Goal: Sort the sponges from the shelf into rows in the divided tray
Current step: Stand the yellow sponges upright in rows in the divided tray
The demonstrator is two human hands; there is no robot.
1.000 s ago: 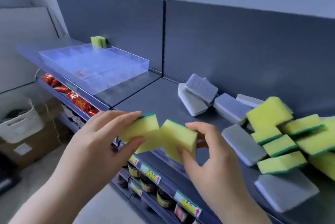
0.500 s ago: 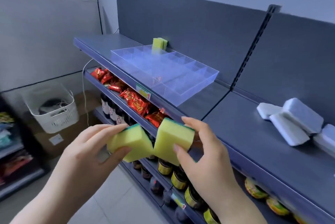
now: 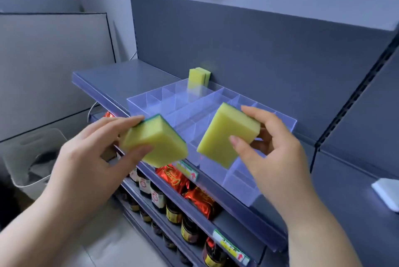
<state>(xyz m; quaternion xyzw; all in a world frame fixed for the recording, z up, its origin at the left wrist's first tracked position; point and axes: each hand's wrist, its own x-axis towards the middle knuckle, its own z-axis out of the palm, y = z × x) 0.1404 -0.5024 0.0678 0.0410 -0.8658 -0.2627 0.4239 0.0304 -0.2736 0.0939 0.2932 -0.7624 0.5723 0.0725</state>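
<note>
Since both pieces are held off the shelf, notes run from them outward.

Left yellow foam sponge with green scourer backing: pinched in my left hand, thumb on the near yellow face, fingers over the green edge. It is seen corner-on, so the long axis is not clear.

Right yellow foam sponge with green scourer backing: gripped in my right hand, thumb on the yellow face, fingers round the far end. Long axis is tilted, near end low, far end high. The two blocks are apart, with a gap between them.

Clear plastic divided tray: lies beyond and below both hands, on the dark grey metal shelf. The right sponge hangs over the tray's middle compartments. The left sponge hangs at the tray's near-left corner, over the shelf lip.

Judgement: the right hand is nearer and needs mostly to lower, while the left must travel far and right.

Pair of upright yellow-and-green sponges: stands in a far compartment, touching each other, by the back panel. This is likely the row to extend, so each block wants turning on edge.

Outward:
- White rectangular sponge on the shelf at the right edge of view.
- Red foil snack packets and dark jars on the shelves below.
- White plastic basket low at left.
</note>
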